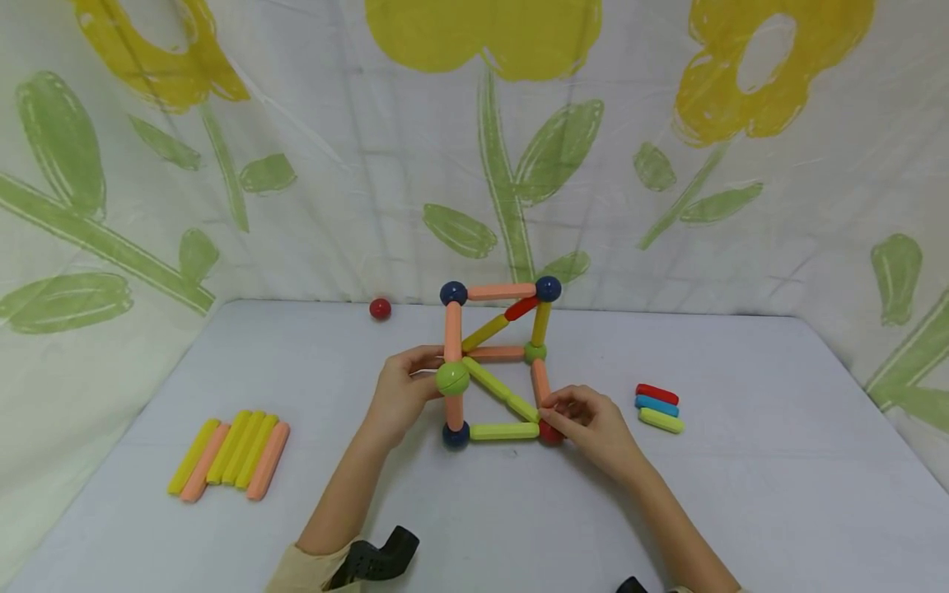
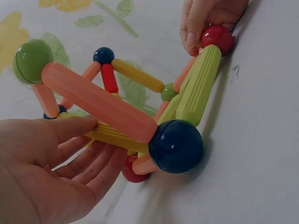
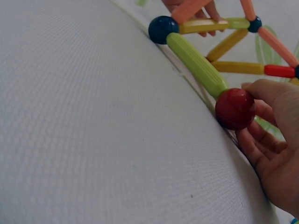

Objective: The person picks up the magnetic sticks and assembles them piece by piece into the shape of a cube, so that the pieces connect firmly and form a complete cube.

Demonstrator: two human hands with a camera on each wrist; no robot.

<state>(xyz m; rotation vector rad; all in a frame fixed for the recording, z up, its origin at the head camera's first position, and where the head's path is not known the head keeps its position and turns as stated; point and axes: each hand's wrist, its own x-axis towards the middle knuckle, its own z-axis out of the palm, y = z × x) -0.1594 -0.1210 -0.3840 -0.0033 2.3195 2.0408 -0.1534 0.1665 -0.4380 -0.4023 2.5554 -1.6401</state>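
A framework of magnetic building sticks and balls stands on the white table, with coral, yellow and lime sticks between dark blue, green and red balls. At its left side my left hand (image 1: pixel 396 399) pinches a yellow stick (image 2: pixel 114 136) between thumb and fingers. A green ball (image 1: pixel 453 379) is close to the left fingertips. My right hand (image 1: pixel 596 428) grips the red ball (image 3: pixel 235 109) at the lower right corner. From that ball a lime stick (image 1: pixel 504 431) runs to a dark blue ball (image 2: pixel 175 146). In the head view, the right fingers partly cover the red ball.
Several yellow and coral sticks (image 1: pixel 236 449) lie side by side at the left. Short red, blue and lime sticks (image 1: pixel 657 403) lie at the right. A loose red ball (image 1: pixel 381 309) sits near the back edge. Behind the table hangs a flower-patterned cloth (image 1: pixel 334 189).
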